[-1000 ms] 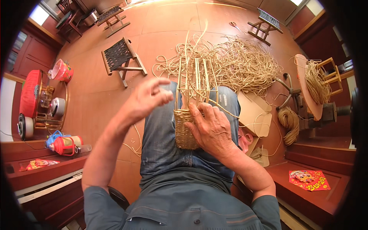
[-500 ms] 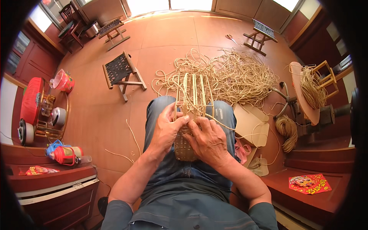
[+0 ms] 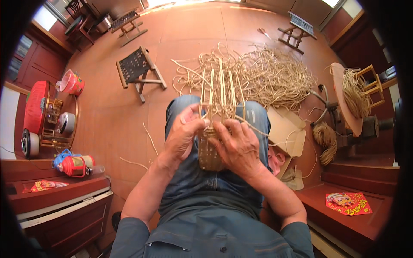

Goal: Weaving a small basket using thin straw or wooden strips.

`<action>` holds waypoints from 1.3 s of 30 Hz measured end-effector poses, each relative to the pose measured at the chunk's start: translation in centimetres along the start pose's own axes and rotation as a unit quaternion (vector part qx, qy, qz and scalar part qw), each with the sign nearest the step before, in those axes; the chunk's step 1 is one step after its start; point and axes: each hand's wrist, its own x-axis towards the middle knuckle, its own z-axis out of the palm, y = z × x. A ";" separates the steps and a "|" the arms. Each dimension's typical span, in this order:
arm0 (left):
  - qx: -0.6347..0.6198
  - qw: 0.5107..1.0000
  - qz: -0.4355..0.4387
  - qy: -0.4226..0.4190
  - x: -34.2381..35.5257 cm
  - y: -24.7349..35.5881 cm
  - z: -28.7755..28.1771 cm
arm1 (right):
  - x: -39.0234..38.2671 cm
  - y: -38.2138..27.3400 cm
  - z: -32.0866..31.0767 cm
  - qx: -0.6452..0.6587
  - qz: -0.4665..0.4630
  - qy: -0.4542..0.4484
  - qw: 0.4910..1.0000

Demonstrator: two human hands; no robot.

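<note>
A narrow, partly woven piece of tan cord (image 3: 209,155) lies over my lap between my thighs. Its near part is closely woven, while long parallel strands (image 3: 222,88) stretch away at the far part. My left hand (image 3: 183,134) grips its left edge, thumb on top and fingers curled behind. Across the weave's edge from it, my right hand (image 3: 239,147) pinches with bent fingers at the strands; the exact bit of cord in the pinch is hidden. A loose cord (image 3: 254,128) runs off from beside the right hand to the right.
Beyond my knees a big tangled heap of cord (image 3: 275,79) covers the floor. A folding stool (image 3: 137,69) stands ahead left, another (image 3: 297,33) far right, near scissors (image 3: 263,32). Flattened cardboard (image 3: 287,131) lies by my right knee. Coiled cord (image 3: 325,142) hangs at right.
The view has tilted slightly, so the scene sits higher. Both hands stay at the weave's edge; a cord end now sticks out toward the far left of the strands.
</note>
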 end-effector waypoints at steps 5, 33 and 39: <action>0.308 0.936 0.135 0.106 -0.9 1.2 0.8 | 0.0 0.1 0.1 -0.017 0.004 0.001 1.000; 0.162 0.897 0.127 0.390 -11.2 21.9 -34.1 | 2.9 -1.7 2.2 0.098 0.049 0.096 0.989; 0.611 0.597 0.080 0.514 -15.3 29.6 -44.3 | 3.2 -3.0 2.7 0.128 0.039 0.083 0.988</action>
